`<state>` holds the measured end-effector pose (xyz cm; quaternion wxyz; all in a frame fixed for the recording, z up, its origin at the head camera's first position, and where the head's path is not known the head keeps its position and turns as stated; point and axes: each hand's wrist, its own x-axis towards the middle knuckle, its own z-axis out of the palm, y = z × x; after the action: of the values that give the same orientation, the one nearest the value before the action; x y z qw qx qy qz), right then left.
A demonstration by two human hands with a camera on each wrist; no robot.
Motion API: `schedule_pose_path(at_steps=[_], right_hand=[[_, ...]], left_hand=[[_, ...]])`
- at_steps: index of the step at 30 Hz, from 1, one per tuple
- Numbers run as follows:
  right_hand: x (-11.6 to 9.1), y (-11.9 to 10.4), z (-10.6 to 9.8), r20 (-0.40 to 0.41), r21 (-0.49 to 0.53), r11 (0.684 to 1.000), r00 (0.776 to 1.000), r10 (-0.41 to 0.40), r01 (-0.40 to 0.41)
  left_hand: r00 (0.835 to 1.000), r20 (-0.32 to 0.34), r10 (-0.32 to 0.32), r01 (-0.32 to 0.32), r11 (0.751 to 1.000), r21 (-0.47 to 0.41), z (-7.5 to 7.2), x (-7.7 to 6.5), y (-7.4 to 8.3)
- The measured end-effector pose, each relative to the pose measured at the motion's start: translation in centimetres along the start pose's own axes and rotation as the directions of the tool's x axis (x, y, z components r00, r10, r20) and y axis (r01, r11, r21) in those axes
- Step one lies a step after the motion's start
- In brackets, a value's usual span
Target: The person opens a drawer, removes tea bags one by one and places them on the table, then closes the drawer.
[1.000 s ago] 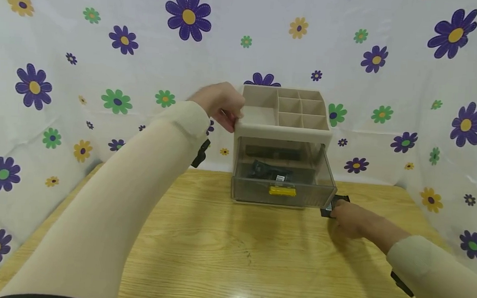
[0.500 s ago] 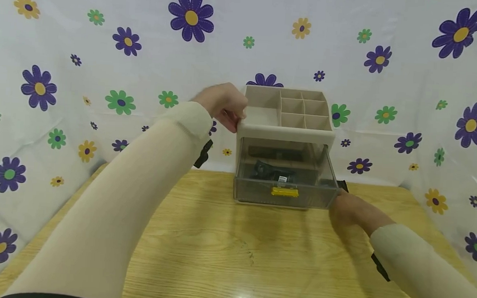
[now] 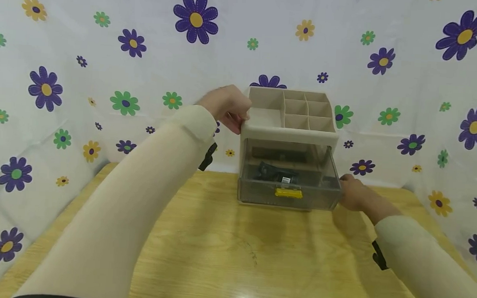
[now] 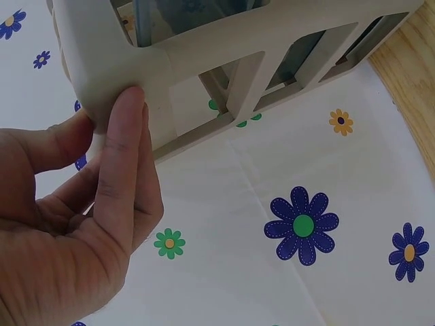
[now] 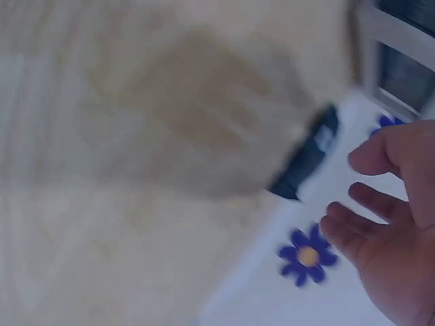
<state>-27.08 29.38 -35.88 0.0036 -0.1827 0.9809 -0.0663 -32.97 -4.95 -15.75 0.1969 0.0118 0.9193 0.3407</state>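
Observation:
My left hand (image 3: pixel 229 106) pinches the upper left edge of a beige desktop organizer (image 3: pixel 288 134). In the left wrist view, thumb and fingers grip its rounded corner. The organizer's clear drawer (image 3: pixel 260 195) is pulled out at the front and has a yellow handle (image 3: pixel 288 193). Inside lies a dark item (image 3: pixel 271 171) with a white label, its kind unclear. Beside the organizer's right side is my right hand (image 3: pixel 354 195), its fingers loosely spread and holding nothing. Close to those fingertips, in the right wrist view, lies a blurred black flat packet (image 5: pixel 306 156); the head view hides it.
Several small compartments (image 3: pixel 296 108) divide the organizer's top. It stands near the back of a wooden table (image 3: pixel 216 248). Behind and at both sides hangs a white cloth (image 3: pixel 227 61) printed with flowers.
My right hand has pushed the black packet back along the organizer's right side and let go of it. The left hand keeps its grip; the head view has shifted slightly.

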Motion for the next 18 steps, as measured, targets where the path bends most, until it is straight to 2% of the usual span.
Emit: schedule_pose_path(at_steps=[2,5,8,10,12,15,17,18], right_hand=[[0.1,0.0,-2.0,-0.042,-0.002,1.000,0.999,0.010,-0.010],[-0.1,-0.5,-5.8,-0.086,0.017,0.996,0.992,0.088,-0.087],[-0.7,-1.4,-9.4,-0.167,0.003,0.990,0.976,0.137,-0.139],[-1.2,-2.4,-11.4,-0.258,-0.002,0.991,0.957,0.131,-0.136],[-1.5,-3.6,-13.0,-0.357,-0.025,0.995,0.930,0.085,-0.100],[-1.7,-6.0,-14.4,-0.492,-0.038,0.999,0.870,-0.015,-0.004],[-1.6,-7.8,-14.8,-0.531,0.004,0.998,0.845,-0.056,0.069],[-1.5,-8.7,-14.8,-0.536,0.034,0.994,0.842,-0.070,0.104]], left_hand=[[1.000,-0.005,0.008,-0.008,1.000,0.007,0.0,0.0,0.0],[1.000,-0.005,0.010,-0.010,1.000,0.013,-0.1,0.0,0.1],[1.000,-0.012,0.008,-0.008,1.000,0.019,0.1,-0.2,0.3],[1.000,-0.012,0.010,-0.009,1.000,0.015,0.1,-0.2,0.3],[1.000,-0.008,0.012,-0.012,1.000,0.009,0.1,-0.3,0.2],[1.000,0.012,0.017,-0.017,1.000,-0.006,-0.1,-0.3,0.1],[1.000,0.021,0.020,-0.020,1.000,-0.012,0.0,-0.2,0.1],[0.999,0.022,0.023,-0.022,1.000,-0.011,0.0,-0.2,0.1]])
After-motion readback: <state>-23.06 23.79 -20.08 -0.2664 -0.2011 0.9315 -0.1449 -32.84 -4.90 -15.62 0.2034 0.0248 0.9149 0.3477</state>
